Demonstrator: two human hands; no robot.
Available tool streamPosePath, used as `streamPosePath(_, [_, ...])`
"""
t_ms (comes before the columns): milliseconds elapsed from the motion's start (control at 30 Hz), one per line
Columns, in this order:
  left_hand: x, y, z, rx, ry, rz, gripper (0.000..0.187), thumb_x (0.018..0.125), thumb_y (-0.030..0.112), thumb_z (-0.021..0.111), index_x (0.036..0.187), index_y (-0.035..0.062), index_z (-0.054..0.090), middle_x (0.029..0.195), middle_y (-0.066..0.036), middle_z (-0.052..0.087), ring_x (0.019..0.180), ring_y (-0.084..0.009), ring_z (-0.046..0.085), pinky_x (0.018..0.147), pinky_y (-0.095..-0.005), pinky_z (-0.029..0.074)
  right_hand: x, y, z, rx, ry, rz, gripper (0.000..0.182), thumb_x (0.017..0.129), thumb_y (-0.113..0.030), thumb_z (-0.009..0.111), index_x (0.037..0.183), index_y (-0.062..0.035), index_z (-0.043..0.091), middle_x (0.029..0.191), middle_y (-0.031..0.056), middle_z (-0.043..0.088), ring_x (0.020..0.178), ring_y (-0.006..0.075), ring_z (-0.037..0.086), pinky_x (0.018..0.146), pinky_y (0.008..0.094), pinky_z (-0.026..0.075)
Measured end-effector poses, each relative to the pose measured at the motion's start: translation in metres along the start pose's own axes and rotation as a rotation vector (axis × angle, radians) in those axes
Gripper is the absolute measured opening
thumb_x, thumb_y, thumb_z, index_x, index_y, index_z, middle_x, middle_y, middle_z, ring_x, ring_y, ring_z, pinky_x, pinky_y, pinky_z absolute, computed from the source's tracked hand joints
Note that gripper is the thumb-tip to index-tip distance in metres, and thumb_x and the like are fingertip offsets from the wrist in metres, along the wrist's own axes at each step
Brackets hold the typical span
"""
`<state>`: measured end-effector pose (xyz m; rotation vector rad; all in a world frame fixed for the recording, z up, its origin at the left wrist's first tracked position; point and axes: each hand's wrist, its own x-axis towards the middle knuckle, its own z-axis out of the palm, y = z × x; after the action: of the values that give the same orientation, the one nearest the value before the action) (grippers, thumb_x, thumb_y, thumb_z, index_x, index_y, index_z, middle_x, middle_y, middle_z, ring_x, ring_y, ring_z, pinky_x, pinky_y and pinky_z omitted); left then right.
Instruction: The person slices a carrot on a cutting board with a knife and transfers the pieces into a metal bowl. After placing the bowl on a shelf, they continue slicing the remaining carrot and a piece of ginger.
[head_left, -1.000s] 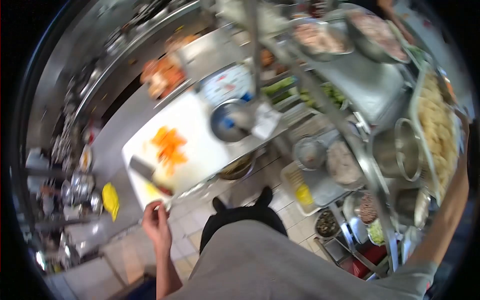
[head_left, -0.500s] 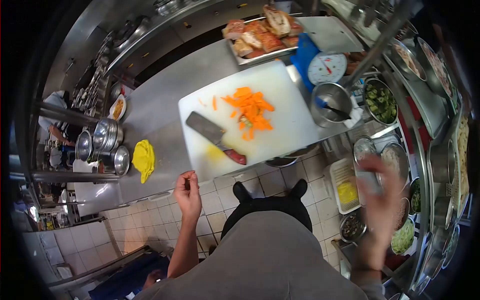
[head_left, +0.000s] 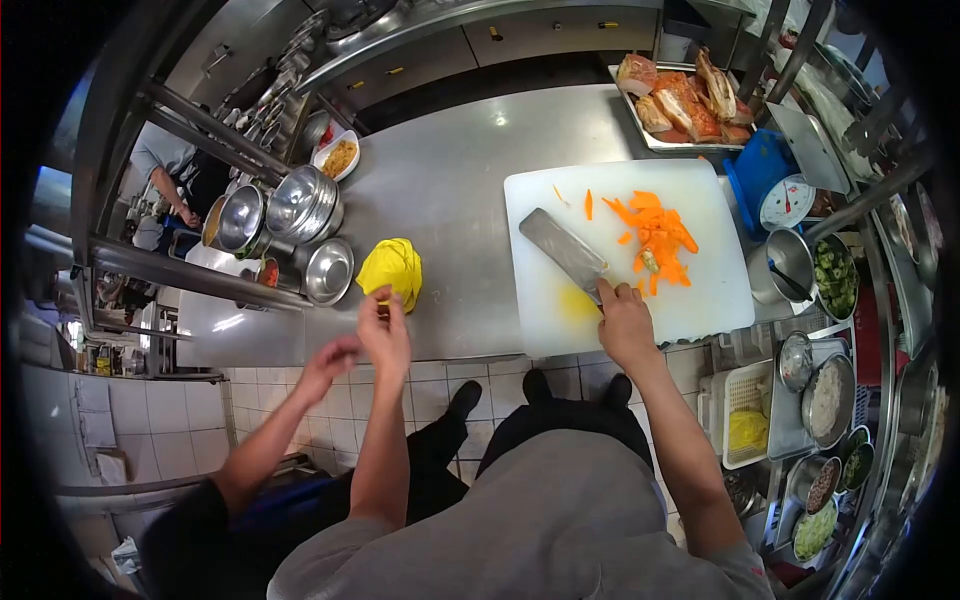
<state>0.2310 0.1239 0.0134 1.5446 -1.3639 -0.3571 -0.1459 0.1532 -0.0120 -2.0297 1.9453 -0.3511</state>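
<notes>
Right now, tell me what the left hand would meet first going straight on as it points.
Likely the yellow cloth; the left hand overlaps its near edge in view, though contact is unclear.

Steel counter (head_left: pixel 450 210): white cutting board (head_left: pixel 690 312), yellow cloth (head_left: pixel 394 264), meat tray (head_left: pixel 682 147), metal bowl (head_left: pixel 329 271).

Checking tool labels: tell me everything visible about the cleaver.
The cleaver has a broad, roughly rectangular grey blade, apparently metal, with dull smears and a small pale bit near the handle end. It appears to lie flat on the white cutting board, slanting, blade end away from the wearer, left of the orange pieces. The right hand grips the handle, its fingers hiding most of it. Edge sharpness can't be judged.
</notes>
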Motion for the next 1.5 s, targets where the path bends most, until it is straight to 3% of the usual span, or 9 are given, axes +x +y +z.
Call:
streamPosePath(133, [0.004, 0.002, 0.016, -0.064, 0.042, -0.003, 0.020, 0.099, 0.014, 0.065, 0.110, -0.0031, 0.065, 0.098, -0.008, 0.064, 0.076, -0.0120, 0.059, 0.067, -0.0256, 0.049, 0.007, -0.003, -0.006, -0.040, 0.014, 0.061, 0.051, 0.081, -0.006, 0.065, 0.132, -0.0025, 0.057, 0.109, 0.0223, 0.064, 0.100, 0.0380, 0.065, 0.087, 0.0495, 0.054])
streamPosePath(400, [-0.043, 0.063, 0.106, -0.202, -0.139, -0.015, 0.019, 0.099, 0.013, 0.066, 0.114, 0.0009, 0.068, 0.095, -0.002, 0.063, 0.077, -0.0087, 0.057, 0.067, -0.0233, 0.048, -0.056, 0.013, -0.040, 0.745, 0.079, 0.311, 0.040, 0.089, -0.009, 0.062, 0.128, -0.0011, 0.056, 0.087, 0.0259, 0.069, 0.074, 0.0409, 0.068, 0.070, 0.0438, 0.054])
streamPosePath(533, [-0.026, 0.139, 0.185, -0.193, -0.418, 0.219, 0.018, 0.096, 0.008, 0.067, 0.113, 0.0009, 0.070, 0.094, -0.009, 0.065, 0.072, -0.0148, 0.059, 0.066, -0.0263, 0.050, -0.108, 0.057, -0.034, 0.899, 0.407, 0.339, 0.030, 0.097, -0.007, 0.061, 0.127, -0.0017, 0.058, 0.073, 0.0064, 0.062, 0.060, 0.0115, 0.055, 0.056, 0.0293, 0.044])
streamPosePath(767, [0.027, 0.164, 0.337, 0.006, -0.638, 0.756, 0.030, 0.092, 0.015, 0.071, 0.119, 0.0015, 0.070, 0.110, -0.015, 0.071, 0.091, -0.0318, 0.069, 0.083, -0.0407, 0.055, -0.205, 0.121, -0.067, 0.751, 0.418, 0.529, 0.025, 0.100, -0.009, 0.063, 0.124, -0.0026, 0.062, 0.071, -0.0049, 0.051, 0.060, 0.0029, 0.044, 0.051, 0.0245, 0.035])
streamPosePath(1000, [0.043, 0.182, 0.370, 0.393, -1.099, 0.659, 0.025, 0.087, 0.015, 0.070, 0.108, 0.0009, 0.070, 0.102, -0.021, 0.072, 0.099, -0.0399, 0.068, 0.089, -0.0476, 0.054, -0.222, 0.108, -0.100, 0.726, 0.175, 0.496, 0.026, 0.095, -0.010, 0.069, 0.119, -0.0028, 0.065, 0.066, 0.0067, 0.055, 0.055, 0.0122, 0.050, 0.054, 0.0294, 0.041])
streamPosePath(1100, [0.042, 0.186, 0.378, 0.488, -1.071, 0.764, 0.017, 0.088, 0.014, 0.066, 0.097, 0.0010, 0.070, 0.095, -0.021, 0.072, 0.094, -0.0404, 0.068, 0.085, -0.0485, 0.055, -0.199, 0.101, -0.094, 0.650, -0.024, 0.315, 0.030, 0.094, -0.018, 0.067, 0.123, -0.0105, 0.065, 0.077, 0.0193, 0.069, 0.073, 0.0407, 0.069, 0.066, 0.0475, 0.053])
streamPosePath(1167, [0.040, 0.187, 0.381, 0.584, -1.049, 0.816, 0.024, 0.087, 0.010, 0.065, 0.109, 0.0015, 0.070, 0.097, -0.021, 0.073, 0.091, -0.0412, 0.069, 0.081, -0.0483, 0.055, -0.176, 0.093, -0.093, 0.655, -0.107, 0.268, 0.029, 0.095, -0.019, 0.066, 0.122, -0.0097, 0.065, 0.078, 0.0205, 0.069, 0.076, 0.0415, 0.069, 0.069, 0.0485, 0.053])
streamPosePath(1367, [0.063, 0.164, 0.342, 0.090, -0.763, 0.378, 0.032, 0.090, 0.007, 0.065, 0.121, 0.0010, 0.069, 0.094, -0.017, 0.074, 0.083, -0.0237, 0.071, 0.075, -0.0358, 0.055, -0.111, 0.106, -0.042, 0.730, -0.187, 0.022, 0.031, 0.095, -0.019, 0.065, 0.122, -0.0036, 0.063, 0.083, 0.0251, 0.069, 0.076, 0.0419, 0.068, 0.072, 0.0483, 0.053])
streamPosePath(1500, [0.051, 0.128, 0.238, -0.211, -0.755, 0.031, 0.035, 0.094, 0.002, 0.060, 0.128, -0.0020, 0.065, 0.099, -0.004, 0.073, 0.078, -0.0106, 0.064, 0.071, -0.0255, 0.052, -0.062, 0.134, -0.055, 0.809, -0.242, 0.127, 0.036, 0.095, -0.016, 0.066, 0.126, 0.0025, 0.063, 0.083, 0.0193, 0.070, 0.067, 0.0260, 0.065, 0.068, 0.0367, 0.052])
